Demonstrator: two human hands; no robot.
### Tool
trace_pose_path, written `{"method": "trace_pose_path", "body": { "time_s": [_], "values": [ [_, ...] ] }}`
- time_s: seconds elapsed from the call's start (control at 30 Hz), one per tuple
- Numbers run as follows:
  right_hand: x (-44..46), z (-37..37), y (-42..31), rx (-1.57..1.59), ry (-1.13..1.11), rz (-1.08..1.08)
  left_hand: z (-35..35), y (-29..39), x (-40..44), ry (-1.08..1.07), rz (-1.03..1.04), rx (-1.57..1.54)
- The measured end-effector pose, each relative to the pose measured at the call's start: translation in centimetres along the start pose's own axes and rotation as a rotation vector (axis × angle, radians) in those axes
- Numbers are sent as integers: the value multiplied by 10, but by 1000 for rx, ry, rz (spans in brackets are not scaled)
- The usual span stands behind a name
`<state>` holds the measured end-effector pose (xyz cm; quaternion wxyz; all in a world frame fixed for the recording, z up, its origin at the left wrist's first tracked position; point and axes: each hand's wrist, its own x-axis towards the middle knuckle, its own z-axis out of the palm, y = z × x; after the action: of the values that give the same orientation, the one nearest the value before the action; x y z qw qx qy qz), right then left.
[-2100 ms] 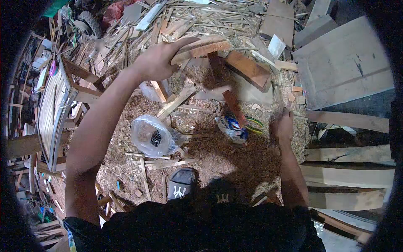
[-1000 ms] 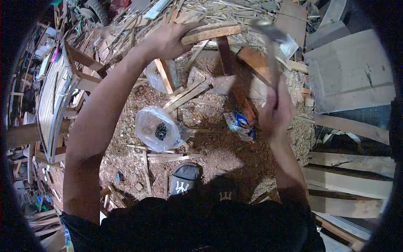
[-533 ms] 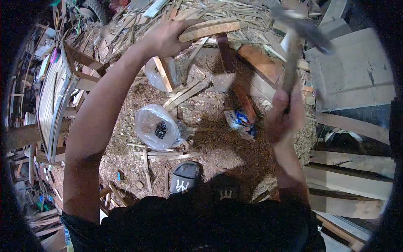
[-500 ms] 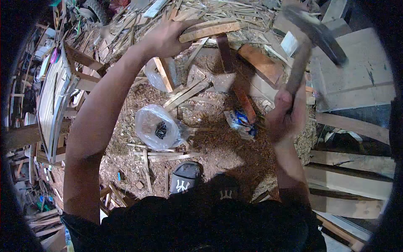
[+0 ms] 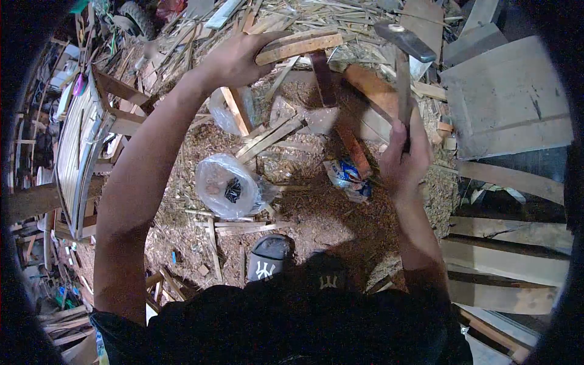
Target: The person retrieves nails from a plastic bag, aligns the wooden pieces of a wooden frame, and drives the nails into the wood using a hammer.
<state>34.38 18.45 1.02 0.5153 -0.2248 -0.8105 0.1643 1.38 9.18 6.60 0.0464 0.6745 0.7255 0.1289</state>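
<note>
My left hand [image 5: 238, 59] grips the left end of a pale wooden piece [image 5: 299, 47], which sits at the top of a dark reddish upright board [image 5: 323, 79]. In my right hand [image 5: 406, 155] is the handle of a hammer [image 5: 404, 41], its head raised to the right of the wooden piece. A thick orange-brown block [image 5: 370, 88] lies between the board and the hammer handle. Below it a reddish strip of wood [image 5: 353, 148] rests against a blue and white packet [image 5: 348, 179]. An open clear plastic bag [image 5: 226, 186] holds dark nails.
Thin wood scraps [image 5: 328, 21] are heaped at the back. A slatted wooden frame [image 5: 78, 158] stands at the left. Large boards [image 5: 511, 100] and curved planks [image 5: 511, 261] line the right side. A sandal [image 5: 268, 258] shows at the bottom, on ground strewn with wood shavings.
My right hand first held something low at the right, then raised the hammer, swung it out to the right and brought it back left. My left hand has stayed on the wooden piece.
</note>
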Motion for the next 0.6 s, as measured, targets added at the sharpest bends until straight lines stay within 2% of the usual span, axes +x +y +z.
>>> {"method": "trace_pose_path", "body": {
  "time_s": [0.13,0.2,0.23,0.3,0.33,0.4,0.53,0.6],
  "values": [
    [-20,11,9,82,-36,164,2,-1,-1,52,47,-7],
    [-26,11,9,101,-184,497,5,-4,-2,43,36,4],
    [-39,16,24,101,-181,497,5,-4,-1,37,26,16],
    [-72,30,69,-94,-250,561,-1,8,-5,-8,-12,32],
    [-77,29,72,-93,-243,559,-4,11,-5,-55,-54,48],
    [-89,23,76,-134,-412,753,-1,10,-9,3,20,21],
    [-95,22,84,-169,-439,665,-6,37,-23,-46,-57,25],
    [-74,24,74,-292,-204,144,-4,47,-29,-58,-65,93]
  ]
}}
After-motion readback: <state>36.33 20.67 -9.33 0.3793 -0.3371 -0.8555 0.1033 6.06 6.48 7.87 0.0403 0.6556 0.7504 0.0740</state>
